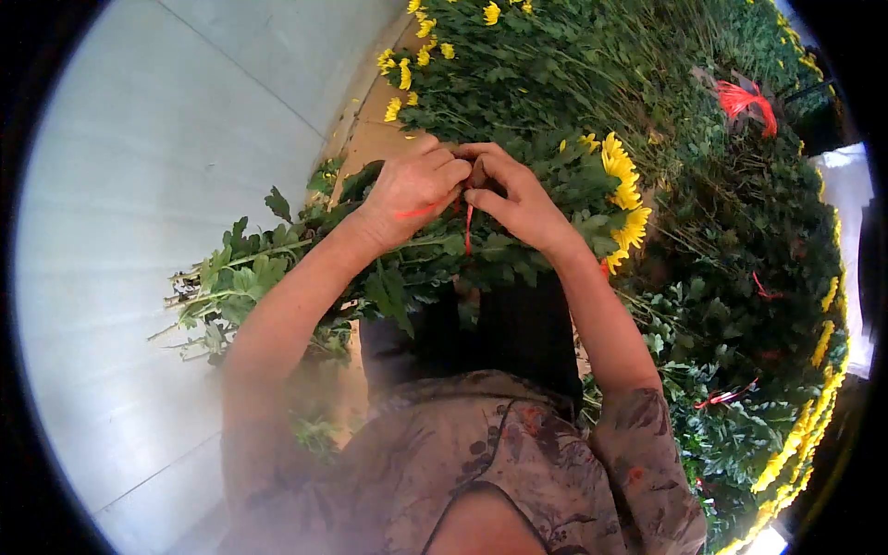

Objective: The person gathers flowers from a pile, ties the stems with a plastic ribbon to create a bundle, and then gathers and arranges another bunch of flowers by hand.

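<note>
A bundle of leafy stems lies across the lap, its yellow blooms at the right and cut stem ends at the left. My left hand is closed over the middle of the bundle, with red string across it. Beside it, my right hand has thumb and fingers pinched around the red string, which hangs down over the leaves. The fingertips of both hands nearly meet, and the exact grip between them is partly hidden.
Heaps of green stems with yellow flowers fill the back and right side. A bunch of red string lies on them at the upper right. Further red ties show lower down. A pale wall or panel stands at the left.
</note>
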A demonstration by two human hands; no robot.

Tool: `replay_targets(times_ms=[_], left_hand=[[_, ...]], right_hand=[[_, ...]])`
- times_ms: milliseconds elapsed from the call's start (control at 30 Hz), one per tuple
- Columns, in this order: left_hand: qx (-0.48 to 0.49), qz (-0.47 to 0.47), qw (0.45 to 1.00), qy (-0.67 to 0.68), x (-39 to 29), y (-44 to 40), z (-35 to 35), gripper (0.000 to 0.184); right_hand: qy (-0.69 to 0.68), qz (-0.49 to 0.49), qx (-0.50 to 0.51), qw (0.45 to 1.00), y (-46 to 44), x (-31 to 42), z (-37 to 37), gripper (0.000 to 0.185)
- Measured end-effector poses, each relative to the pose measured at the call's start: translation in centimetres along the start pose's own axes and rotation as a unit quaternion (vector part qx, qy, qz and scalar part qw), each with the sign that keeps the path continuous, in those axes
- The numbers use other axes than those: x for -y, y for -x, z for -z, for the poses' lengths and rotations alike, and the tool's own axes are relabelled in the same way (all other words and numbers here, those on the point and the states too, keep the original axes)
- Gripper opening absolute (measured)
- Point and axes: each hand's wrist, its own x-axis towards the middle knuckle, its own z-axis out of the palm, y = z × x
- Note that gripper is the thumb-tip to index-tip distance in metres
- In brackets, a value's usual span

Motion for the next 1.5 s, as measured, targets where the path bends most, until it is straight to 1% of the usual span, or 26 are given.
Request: replay_targets(times_ms=[67,133,200,267,433,533,600,633,733,800,833,900,1000,1033,1067,1100,1133,1167,1200,1233,1267,1333,1367,1400,1433,1500], left_hand=[[-0.055,0.007,0.997,-0.055,-0.2,0.1,0.2,0.016],[-0.056,0.023,0.994,-0.087,-0.6,0.7,0.4,0.017],[-0.056,0.034,0.991,-0.118,-0.7,0.9,0.6,0.017],[-0.085,0.060,0.989,-0.108,-1.0,0.7,0.7,0.023],[-0.088,0.073,0.990,-0.087,-1.2,0.5,0.9,0.023],[-0.078,0.084,0.988,-0.099,-1.2,0.8,0.8,0.023],[-0.069,0.089,0.988,-0.109,-1.2,1.0,0.9,0.023],[-0.063,0.096,0.988,-0.099,-1.2,1.0,0.9,0.023],[-0.068,0.075,0.991,-0.085,-1.2,0.7,0.8,0.022],[-0.081,0.045,0.992,-0.087,-0.6,0.7,1.4,0.021],[-0.013,0.076,0.993,-0.085,0.1,1.4,2.3,0.019],[0.129,0.141,0.978,-0.076,0.6,2.7,3.8,0.015],[0.172,0.191,0.962,-0.088,0.4,2.9,4.8,0.013],[0.205,0.284,0.936,-0.036,0.1,2.1,5.1,0.015],[0.203,0.284,0.936,-0.036,0.6,1.7,5.2,0.015],[0.191,0.379,0.883,0.202,1.0,1.6,5.2,0.018],[0.166,0.449,0.768,0.425,1.2,1.5,5.2,0.022],[0.166,0.447,0.769,0.425,1.0,1.6,4.8,0.022],[0.095,0.468,0.746,0.464,0.5,1.7,4.1,0.023],[0.023,0.484,0.718,0.500,0.0,1.6,3.6,0.024],[0.022,0.484,0.717,0.501,-0.3,1.3,3.4,0.024],[-0.038,0.513,0.606,0.607,-0.5,0.8,3.3,0.030],[-0.038,0.513,0.605,0.608,-0.2,0.7,3.2,0.030],[-0.017,0.479,0.622,0.618,0.0,0.8,3.1,0.032],[0.002,0.445,0.638,0.628,-0.2,1.1,2.9,0.034],[0.010,0.431,0.637,0.639,-0.1,2.4,2.5,0.034]], right_hand=[[0.013,0.017,-0.003,1.000,0.0,-0.1,-0.2,0.010],[-0.121,-0.040,-0.087,0.988,0.0,0.0,-0.8,0.012],[-0.048,-0.016,-0.092,0.994,-0.1,-0.4,-1.2,0.015],[0.093,0.025,-0.061,0.993,-0.3,-0.2,-0.8,0.019],[0.088,-0.010,-0.055,0.995,-0.4,0.1,-0.6,0.024],[0.022,-0.058,-0.054,0.997,-0.9,0.8,-0.3,0.023],[0.027,-0.080,0.037,0.996,-0.7,0.9,0.3,0.024],[0.026,-0.080,0.036,0.996,-0.6,0.8,0.2,0.024],[-0.012,-0.064,-0.011,0.998,-0.1,0.6,-0.2,0.022],[0.099,0.023,-0.034,0.994,0.2,0.9,-0.3,0.013],[0.101,0.023,-0.034,0.994,0.8,1.3,-0.1,0.013],[0.296,0.125,0.024,0.947,3.0,2.5,-0.1,0.014],[0.315,0.136,-0.017,0.939,3.7,3.7,-0.9,0.016],[0.314,0.137,-0.015,0.939,3.7,4.3,-1.1,0.016],[0.311,0.144,-0.028,0.939,3.2,4.9,-1.4,0.015],[0.307,0.148,-0.041,0.939,2.9,5.3,-1.8,0.015],[0.307,0.146,-0.042,0.939,3.0,5.2,-2.4,0.015],[0.218,0.073,-0.024,0.973,3.1,5.0,-2.9,0.014],[0.127,0.001,-0.007,0.992,3.0,5.0,-3.3,0.014],[0.108,-0.053,0.002,0.993,2.9,5.2,-3.3,0.014],[0.091,-0.106,0.010,0.990,2.8,5.4,-3.3,0.016],[0.086,-0.167,0.007,0.982,1.9,5.0,-3.2,0.015],[0.087,-0.168,0.008,0.982,1.6,4.9,-3.6,0.015],[0.211,-0.032,0.007,0.977,1.6,4.9,-4.4,0.015],[0.328,0.106,0.008,0.939,2.0,4.8,-4.9,0.015],[0.345,0.095,0.049,0.932,3.4,4.6,-4.6,0.015]])
